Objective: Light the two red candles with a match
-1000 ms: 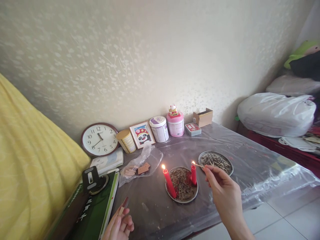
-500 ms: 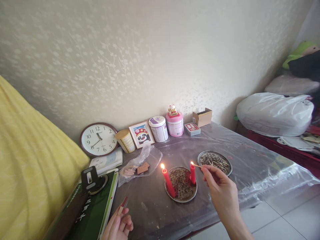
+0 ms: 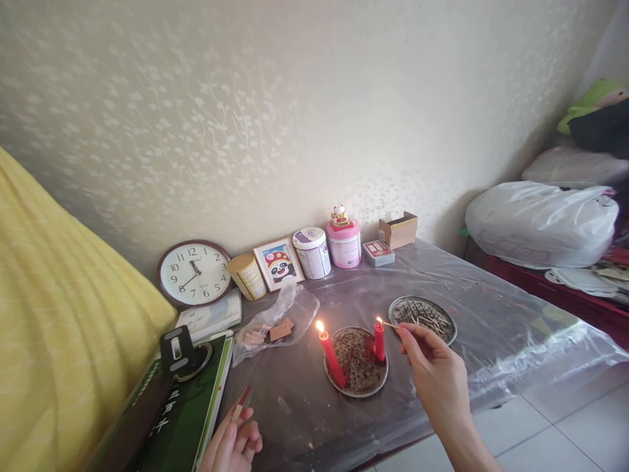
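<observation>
Red candle (image 3: pixel 379 343) on a metal dish (image 3: pixel 357 388) is being lit: the right hand (image 3: pixel 432 377) pinches a burning match (image 3: pixel 387 324) at its wick. Left hand (image 3: pixel 234 442) grips a matchbox (image 3: pixel 242 402). Next, the flame likely needs holding steady until the wick catches.

Two red candles (image 3: pixel 332 359) (image 3: pixel 379 342) stand on a dark, speckled round dish (image 3: pixel 358 364) with a silvery rim; both tips show orange-yellow flames. A second dish (image 3: pixel 423 316) has the same silvery rim and holds pale matchsticks. The tabletop (image 3: pixel 481 314) is dark grey under clear plastic sheeting. The wall (image 3: pixel 275 111) is cream with a pale branch-and-blossom pattern. The clock (image 3: pixel 194 273) has a white face and a brown rim. Beside it stand a yellow tin (image 3: pixel 248 276), a white-and-purple tin (image 3: pixel 312 252) and a pink tub (image 3: pixel 344 246). The cloth (image 3: pixel 63 314) on the left is yellow. The box (image 3: pixel 189 410) near it is green.
</observation>
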Motion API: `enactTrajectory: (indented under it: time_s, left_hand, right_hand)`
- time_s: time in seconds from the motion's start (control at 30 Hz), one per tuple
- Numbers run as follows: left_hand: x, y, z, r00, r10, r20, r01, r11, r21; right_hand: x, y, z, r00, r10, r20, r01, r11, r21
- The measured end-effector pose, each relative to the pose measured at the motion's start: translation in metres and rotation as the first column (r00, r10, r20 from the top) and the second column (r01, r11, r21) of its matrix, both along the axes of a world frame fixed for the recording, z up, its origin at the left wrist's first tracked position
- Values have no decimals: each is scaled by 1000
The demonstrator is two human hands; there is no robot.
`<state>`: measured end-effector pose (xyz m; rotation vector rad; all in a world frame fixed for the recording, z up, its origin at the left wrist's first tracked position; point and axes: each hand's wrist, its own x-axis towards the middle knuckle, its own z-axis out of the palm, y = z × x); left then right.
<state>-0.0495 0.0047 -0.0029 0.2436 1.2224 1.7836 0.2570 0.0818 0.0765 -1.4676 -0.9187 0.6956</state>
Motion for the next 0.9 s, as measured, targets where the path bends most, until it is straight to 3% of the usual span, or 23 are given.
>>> enactTrajectory:
  time_s: [0.27,0.63,0.9]
  left_hand:
    - [-2,1,-3,1000,-3,0,3,1000,9]
    - [2,0,4,999,-18,-35,18,1000,1]
    - [-1,0,1,999,-21,-43,21,1000,-15]
  right_hand:
    - [1,0,-3,996,48,-78,-45,998,35]
    - [3,0,-5,998,44,-52,-43,999,20]
    - [1,-1,-2,996,52,-68,-50,998,35]
